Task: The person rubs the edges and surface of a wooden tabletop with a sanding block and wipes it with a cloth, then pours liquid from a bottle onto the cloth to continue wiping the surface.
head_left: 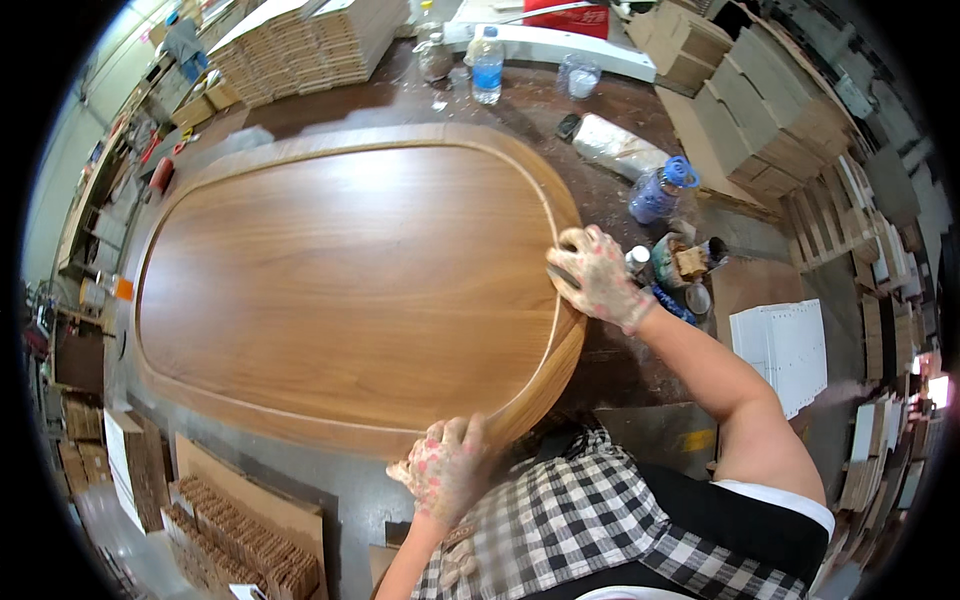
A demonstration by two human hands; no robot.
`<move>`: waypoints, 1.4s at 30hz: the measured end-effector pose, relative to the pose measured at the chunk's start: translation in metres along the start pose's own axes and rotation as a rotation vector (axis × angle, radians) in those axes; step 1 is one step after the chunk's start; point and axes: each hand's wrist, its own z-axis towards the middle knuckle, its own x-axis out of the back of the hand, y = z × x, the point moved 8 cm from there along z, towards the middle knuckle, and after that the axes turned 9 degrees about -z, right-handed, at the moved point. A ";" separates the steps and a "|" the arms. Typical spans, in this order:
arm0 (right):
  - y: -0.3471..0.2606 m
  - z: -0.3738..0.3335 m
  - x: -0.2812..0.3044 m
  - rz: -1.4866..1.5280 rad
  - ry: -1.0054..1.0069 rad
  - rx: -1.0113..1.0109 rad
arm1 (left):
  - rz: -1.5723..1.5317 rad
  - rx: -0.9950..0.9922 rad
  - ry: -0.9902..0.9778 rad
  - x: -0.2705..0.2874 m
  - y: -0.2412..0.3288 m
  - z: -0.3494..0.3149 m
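Observation:
A large oval wooden panel (350, 290) with a raised rim and a pale line along its inside lies on the dark worktable. Both my hands wear patterned work gloves. At the panel's near edge my left hand (447, 470) is closed over the rim, its fingers bent on top and slightly blurred. My right hand (603, 280) is at the right end of the rim, its fingers curled in a pinch. A small dark, thin shape shows between thumb and fingers, too small to name.
Right of the panel stand a blue-capped bottle (655, 192), a white-wrapped roll (618, 146) and small containers (672, 260). Beyond it are a water bottle (487, 68), a plastic cup (578, 76) and stacked cardboard (305, 50). Packed cardboard pieces (235, 540) stand at lower left. A person (183, 42) is far off.

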 end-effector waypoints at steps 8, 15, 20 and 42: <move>0.018 0.050 0.005 0.393 0.205 -0.086 | 0.077 -0.126 0.024 0.001 0.023 0.023; -0.008 0.017 -0.011 0.693 0.169 -0.096 | 0.165 -0.044 0.074 -0.001 0.009 -0.002; -0.014 0.015 -0.023 0.764 0.089 -0.090 | 0.149 0.050 0.156 -0.007 -0.010 -0.018; -0.193 -0.011 -0.009 0.960 -0.271 0.276 | 0.133 0.090 0.236 0.016 -0.050 -0.032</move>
